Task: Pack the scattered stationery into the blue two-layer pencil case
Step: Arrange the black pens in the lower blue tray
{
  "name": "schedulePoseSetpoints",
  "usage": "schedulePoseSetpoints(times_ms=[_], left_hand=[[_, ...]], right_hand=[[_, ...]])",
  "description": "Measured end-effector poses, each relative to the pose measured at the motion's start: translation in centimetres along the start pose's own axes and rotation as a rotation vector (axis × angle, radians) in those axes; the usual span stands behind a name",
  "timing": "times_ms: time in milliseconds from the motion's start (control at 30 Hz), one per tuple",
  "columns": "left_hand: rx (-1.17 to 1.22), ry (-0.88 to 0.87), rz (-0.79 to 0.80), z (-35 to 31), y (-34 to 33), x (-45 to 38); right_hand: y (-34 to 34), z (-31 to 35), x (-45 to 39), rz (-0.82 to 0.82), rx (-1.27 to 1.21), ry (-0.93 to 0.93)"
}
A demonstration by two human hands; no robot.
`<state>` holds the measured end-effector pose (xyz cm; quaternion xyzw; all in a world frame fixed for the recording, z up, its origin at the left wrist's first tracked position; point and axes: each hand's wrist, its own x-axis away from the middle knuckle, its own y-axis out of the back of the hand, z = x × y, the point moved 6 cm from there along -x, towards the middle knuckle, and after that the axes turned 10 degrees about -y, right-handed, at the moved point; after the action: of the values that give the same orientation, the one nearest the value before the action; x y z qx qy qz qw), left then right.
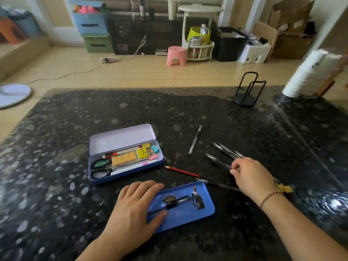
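Observation:
The blue pencil case [160, 163] lies open on the dark table, holding scissors [100, 167], yellow erasers [124, 158], clips and thin pens. Its blue inner tray [188, 213] sits nearer to me with one black pen [169, 205] in it. My left hand [131, 210] rests flat on the tray's left end, over the pen's tip. My right hand [250, 176] is closing its fingers on a bunch of black pens [224, 151] right of the case. A red pencil [181, 171] and two single black pens [194, 140] [216, 183] lie loose between them.
A black wire stand [244, 91] and a white paper roll [308, 72] stand at the table's far right. A yellow scrap [284, 188] lies beside my right wrist. Beyond the table are floor, a pink stool [176, 55] and storage boxes.

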<state>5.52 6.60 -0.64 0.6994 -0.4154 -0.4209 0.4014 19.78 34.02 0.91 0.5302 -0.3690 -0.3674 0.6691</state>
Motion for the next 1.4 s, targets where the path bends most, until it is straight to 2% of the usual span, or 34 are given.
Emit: schedulePoseSetpoints(times_ms=[67, 133, 200, 267, 367, 467, 533, 600, 733, 967, 1200, 1400], left_hand=[[0.021, 0.055, -0.055, 0.2, 0.4, -0.2], [0.06, 0.089, -0.106, 0.1, 0.8, -0.4], [0.085, 0.1, -0.098, 0.1, 0.9, -0.6], [0.067, 0.087, -0.024, 0.2, 0.4, -0.6], [0.058, 0.076, 0.067, 0.5, -0.6, -0.5], [0.049, 0.038, 0.092, 0.4, -0.7, -0.5], [0.056, 0.023, 0.134, 0.1, -0.8, -0.5], [0.052, 0.011, 0.199, -0.2, -1.1, -0.3], [0.026, -0.015, 0.266, -0.9, -1.0, -0.3], [0.001, -0.041, 0.264, -0.6, -0.7, -0.4], [0.023, 0.006, 0.158, 0.8, 0.9, -0.8], [0.046, 0.015, 0.179, 1.6, 1.8, -0.8]], right_hand=[[0.4, 3.0, 2.4, -0.081, -0.077, 0.272], [-0.1, 6.6, 6.1, -0.024, -0.113, 0.537], [-1.5, 9.3, 8.9, 0.027, -0.061, 0.701], [-2.5, 10.7, 9.9, 0.022, -0.027, 0.769], [-1.3, 9.9, 7.7, 0.019, -0.072, 0.623], [0.8, 4.7, 2.2, -0.091, -0.015, 0.267], [1.4, 0.4, -0.8, -0.055, 0.034, -0.003], [0.6, -1.9, -2.0, 0.008, 0.094, -0.112], [-0.1, -1.8, -2.0, -0.096, 0.117, -0.03], [-0.1, -1.2, -1.8, -0.243, 0.258, 0.003], [-0.7, -1.1, -2.0, -0.261, 0.302, -0.018], [-1.7, -0.2, -2.0, -0.252, 0.271, 0.061]])
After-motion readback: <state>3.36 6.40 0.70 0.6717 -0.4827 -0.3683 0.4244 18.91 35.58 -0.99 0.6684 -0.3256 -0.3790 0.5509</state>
